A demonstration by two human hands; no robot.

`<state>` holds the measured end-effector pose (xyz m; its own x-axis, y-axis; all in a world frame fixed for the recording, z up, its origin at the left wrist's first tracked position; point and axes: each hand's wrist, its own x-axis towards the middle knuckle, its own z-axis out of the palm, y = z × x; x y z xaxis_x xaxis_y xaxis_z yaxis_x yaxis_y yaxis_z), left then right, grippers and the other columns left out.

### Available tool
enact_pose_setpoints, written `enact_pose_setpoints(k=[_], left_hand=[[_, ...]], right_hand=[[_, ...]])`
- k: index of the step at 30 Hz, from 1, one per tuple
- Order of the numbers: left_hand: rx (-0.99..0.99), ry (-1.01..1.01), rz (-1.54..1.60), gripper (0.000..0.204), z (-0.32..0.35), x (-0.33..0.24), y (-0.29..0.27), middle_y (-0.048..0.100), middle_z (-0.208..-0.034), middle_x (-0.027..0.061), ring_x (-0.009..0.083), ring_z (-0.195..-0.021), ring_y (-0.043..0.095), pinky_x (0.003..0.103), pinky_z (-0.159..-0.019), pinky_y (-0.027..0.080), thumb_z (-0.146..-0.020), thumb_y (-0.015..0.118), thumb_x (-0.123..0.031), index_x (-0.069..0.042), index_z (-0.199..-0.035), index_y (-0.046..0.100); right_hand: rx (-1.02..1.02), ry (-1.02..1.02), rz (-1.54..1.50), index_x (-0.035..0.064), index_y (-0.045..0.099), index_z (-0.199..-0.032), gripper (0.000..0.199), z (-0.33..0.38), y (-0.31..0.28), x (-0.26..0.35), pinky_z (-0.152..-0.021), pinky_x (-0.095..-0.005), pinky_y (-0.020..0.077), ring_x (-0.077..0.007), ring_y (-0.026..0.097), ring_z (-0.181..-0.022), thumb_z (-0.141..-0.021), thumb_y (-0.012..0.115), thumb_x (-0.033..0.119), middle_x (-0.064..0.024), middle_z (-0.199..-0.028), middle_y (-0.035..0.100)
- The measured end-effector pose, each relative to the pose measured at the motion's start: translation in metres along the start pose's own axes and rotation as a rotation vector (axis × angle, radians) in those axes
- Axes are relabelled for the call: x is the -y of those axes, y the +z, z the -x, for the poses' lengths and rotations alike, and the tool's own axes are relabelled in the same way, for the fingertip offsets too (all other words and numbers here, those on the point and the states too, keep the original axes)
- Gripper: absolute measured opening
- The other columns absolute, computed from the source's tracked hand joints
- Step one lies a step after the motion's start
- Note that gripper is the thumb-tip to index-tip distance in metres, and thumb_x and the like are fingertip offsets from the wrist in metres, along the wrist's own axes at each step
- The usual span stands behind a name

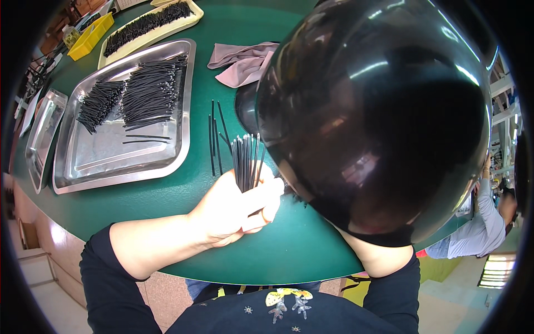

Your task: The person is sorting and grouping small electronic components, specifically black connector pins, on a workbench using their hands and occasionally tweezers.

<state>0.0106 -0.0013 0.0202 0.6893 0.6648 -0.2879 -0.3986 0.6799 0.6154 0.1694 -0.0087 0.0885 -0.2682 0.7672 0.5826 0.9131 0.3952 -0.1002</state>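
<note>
In my left hand (236, 209) is an upright bundle of thin black wires (245, 161) with bright silvery tips at the top. My fingers are closed around its lower part. Several loose black wires (213, 142) lie on the table just left of the bundle's upper end. Of my right arm only the forearm (381, 253) shows; a big glossy black dome (378, 117) hides the hand.
A metal tray (125, 177) with piles of black wires (150, 92) stands at left on the green table (222, 259). Behind it are a cream tray (186, 25) of more wires and a yellow bin (92, 36). A pinkish cloth (245, 61) lies beside the dome. Another person (478, 222) is at far right.
</note>
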Motion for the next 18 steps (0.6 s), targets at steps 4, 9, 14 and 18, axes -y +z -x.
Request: enact_pose_setpoints(k=[4,9,14,18], left_hand=[[0.026,-0.07,0.076,0.007,0.001,-0.006,0.002,0.049,-0.056,0.0053,0.0056,-0.035,0.035,0.018,-0.03,0.024,-0.083,0.05,-0.009,-0.005,-0.08,0.044],[-0.011,-0.163,0.008,0.009,0.002,-0.01,0.008,0.05,-0.057,0.0061,0.0069,-0.033,0.036,0.019,-0.03,0.028,-0.084,0.049,-0.01,-0.004,-0.08,0.044],[0.012,0.099,-0.155,0.01,-0.002,-0.001,0.001,0.052,-0.058,0.0076,0.0082,-0.033,0.038,0.02,-0.029,0.029,-0.084,0.049,-0.01,-0.003,-0.078,0.044],[-0.046,0.076,-0.166,0.01,0.001,-0.008,0.009,0.052,-0.057,0.0076,0.0084,-0.033,0.04,0.02,-0.029,0.03,-0.083,0.048,-0.008,-0.004,-0.075,0.044]], right_hand=[[0.005,0.015,-0.01,0.0091,0.025,-0.128,0.054,0.002,-0.002,-0.004,-0.103,-0.0343,0.015,-0.0214,0.029,-0.119,-0.082,0.046,0.029,-0.0094,-0.128,0.033],[0.009,0.029,-0.031,0.009,0.025,-0.127,0.053,0.003,-0.001,-0.006,-0.102,-0.0341,0.0153,-0.0213,0.029,-0.118,-0.082,0.045,0.029,-0.0093,-0.127,0.033],[0.012,0.038,-0.057,0.009,0.025,-0.126,0.052,0.002,0.001,-0.002,-0.102,-0.034,0.0156,-0.0211,0.03,-0.117,-0.083,0.045,0.029,-0.0092,-0.126,0.033],[0.015,0.05,-0.072,0.0089,0.025,-0.125,0.051,0.002,0.002,-0.001,-0.101,-0.0338,0.0158,-0.021,0.03,-0.116,-0.083,0.045,0.028,-0.0091,-0.125,0.033]])
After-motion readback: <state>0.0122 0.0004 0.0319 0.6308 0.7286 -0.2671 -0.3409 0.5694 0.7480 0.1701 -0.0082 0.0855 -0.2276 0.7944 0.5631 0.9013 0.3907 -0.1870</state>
